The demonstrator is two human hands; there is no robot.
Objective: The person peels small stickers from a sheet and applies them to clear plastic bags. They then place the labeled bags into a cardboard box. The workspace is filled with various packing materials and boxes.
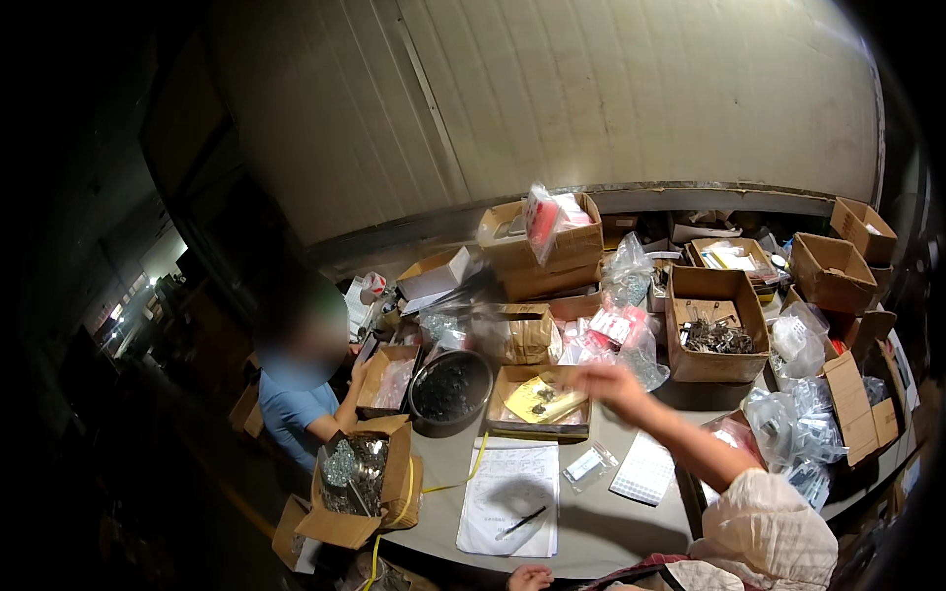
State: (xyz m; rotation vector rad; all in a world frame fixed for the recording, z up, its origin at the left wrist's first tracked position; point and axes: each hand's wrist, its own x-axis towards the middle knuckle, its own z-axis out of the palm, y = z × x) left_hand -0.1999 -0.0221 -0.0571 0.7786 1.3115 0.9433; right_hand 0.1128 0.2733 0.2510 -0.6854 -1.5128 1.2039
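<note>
My right hand (609,387) is raised over the right side of a shallow cardboard box (538,430), its fingers smeared by motion. In that box lies yellow paper (537,399) with small dark pieces on it. At the bottom edge, by the table's front, my left hand (530,578) shows only in part, its fingers curled; what they hold, if anything, is hidden. Between the box and my left hand lie paper sheets (507,488) with a black pen (521,523) on them. Beside them are a small clear bag (589,467) and a white gridded sheet (644,469).
A person in a blue shirt (291,412) sits at the left, holding a phone-like object. Near them stand a round black basin (450,389) and an open box of metal parts (360,473). Another box (714,367) holds metal pieces. Clear plastic bags (803,424) crowd the right.
</note>
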